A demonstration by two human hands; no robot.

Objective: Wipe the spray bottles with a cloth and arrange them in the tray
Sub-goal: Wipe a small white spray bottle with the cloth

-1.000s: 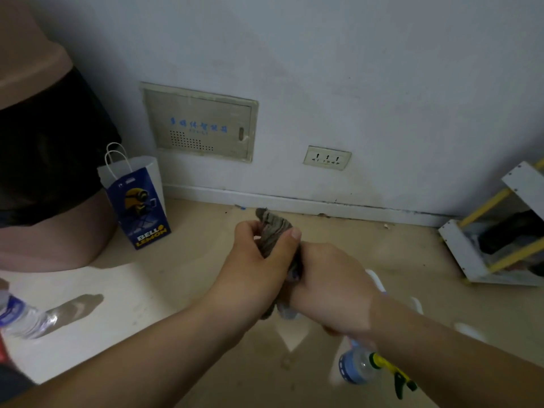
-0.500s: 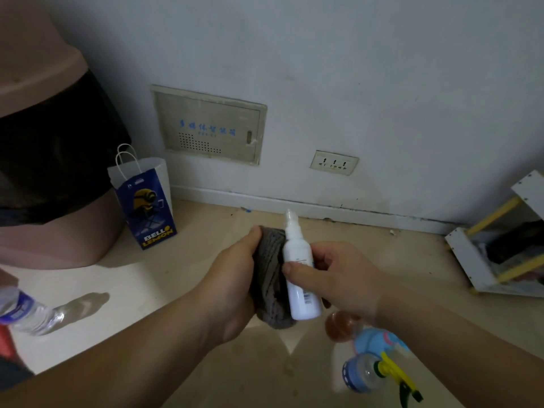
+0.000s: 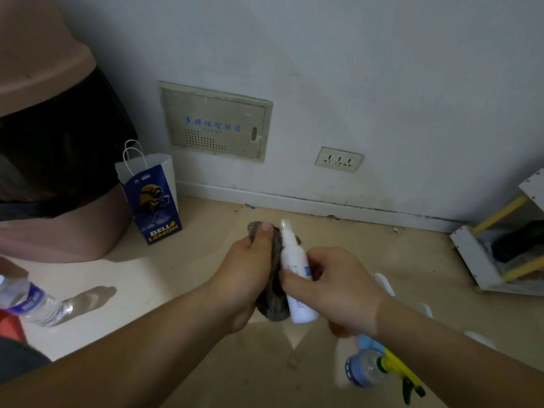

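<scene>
Beige floor [image 3: 176,275] below. Right hand [image 3: 341,290] pinches white spray bottle [image 3: 294,260], long axis roughly 12 o'clock, nozzle up. Left hand [image 3: 247,275] grips cloth [image 3: 273,301], pressed against bottle's 9 o'clock side. Wipe likely runs along axis.

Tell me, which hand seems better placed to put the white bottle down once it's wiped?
Probably the right hand: it grips the white spray bottle, while the left hand is wrapped around the grey cloth pressed against the bottle.
</scene>
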